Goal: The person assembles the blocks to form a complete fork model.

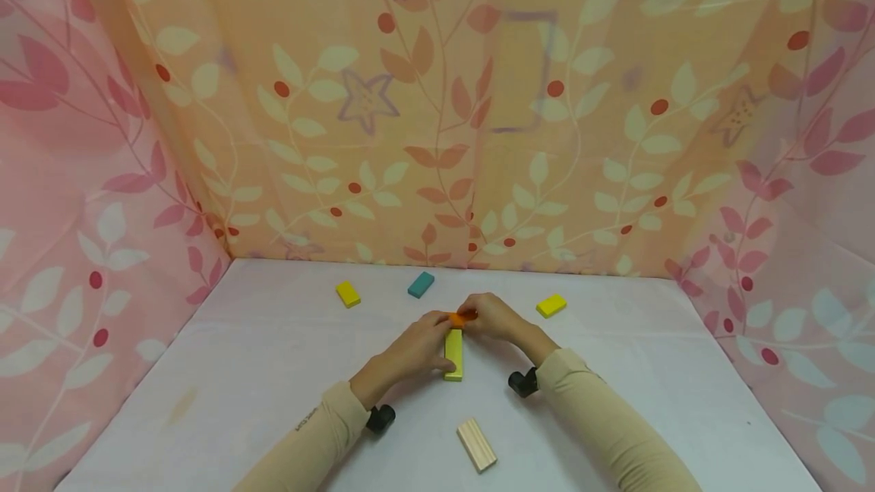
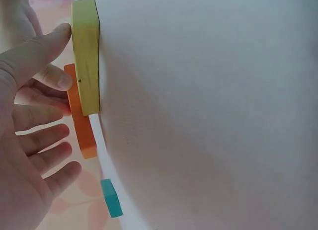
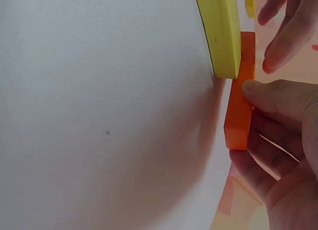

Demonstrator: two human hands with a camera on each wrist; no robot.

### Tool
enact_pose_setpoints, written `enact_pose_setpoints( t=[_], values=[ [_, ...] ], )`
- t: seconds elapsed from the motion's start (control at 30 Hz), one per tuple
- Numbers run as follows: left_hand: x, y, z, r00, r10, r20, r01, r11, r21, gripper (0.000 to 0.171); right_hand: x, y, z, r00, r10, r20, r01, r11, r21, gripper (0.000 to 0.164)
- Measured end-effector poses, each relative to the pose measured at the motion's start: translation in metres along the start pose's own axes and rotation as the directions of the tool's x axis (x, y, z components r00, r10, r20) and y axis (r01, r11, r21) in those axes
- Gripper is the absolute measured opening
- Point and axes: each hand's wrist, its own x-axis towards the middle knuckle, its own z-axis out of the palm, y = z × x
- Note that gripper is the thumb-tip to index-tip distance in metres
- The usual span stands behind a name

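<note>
A yellow-green wooden block (image 1: 453, 355) lies lengthwise on the table. At its far end an orange block (image 3: 240, 108) sits crosswise. My right hand (image 1: 494, 316) pinches the orange block, thumb on the near face and fingers behind it and at its end. My left hand (image 1: 429, 340) is beside the yellow-green block, its thumb touching or almost touching the near end. The left fingers (image 2: 52, 140) are spread, with the fingertips close to the orange block. Whether the two blocks touch I cannot tell.
Farther back lie a yellow block (image 1: 348, 294), a teal block (image 1: 421, 285) and, to the right, another yellow block (image 1: 551, 305). A plain grooved wooden block (image 1: 476, 445) is near the front. Patterned cloth walls (image 1: 437, 196) border the white table (image 1: 273, 340).
</note>
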Motion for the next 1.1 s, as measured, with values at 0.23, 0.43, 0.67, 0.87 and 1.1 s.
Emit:
enact_pose_setpoints(
  t=[0.23,0.43,0.67,0.87,1.1],
  values=[
    [0.0014,-0.0030,0.0006,1.000,-0.008,0.022,0.008,1.000,0.014,0.083,0.0007,0.0013,0.0028,1.000,0.008,-0.002,-0.008,1.000,-0.004,0.022],
    [0.0019,-0.0014,-0.0029,0.998,-0.028,0.061,0.028,1.000,0.002,0.086,0.0025,0.0022,0.0042,1.000,0.025,0.010,-0.025,1.000,-0.004,0.021],
    [0.0020,0.0001,-0.0047,0.994,-0.056,0.091,0.059,0.998,-0.027,0.085,0.0046,0.0036,0.0054,1.000,0.023,0.015,-0.023,1.000,-0.006,0.021],
    [0.0032,-0.0008,-0.0047,0.990,-0.072,0.118,0.076,0.997,-0.032,0.083,0.0041,0.0030,0.0079,0.999,0.048,0.021,-0.048,0.999,0.006,0.021],
    [0.0044,-0.0015,-0.0044,0.988,-0.077,0.130,0.085,0.995,-0.053,0.080,0.0035,0.0057,0.0096,0.998,0.055,0.015,-0.056,0.998,0.027,0.020]
  ],
)
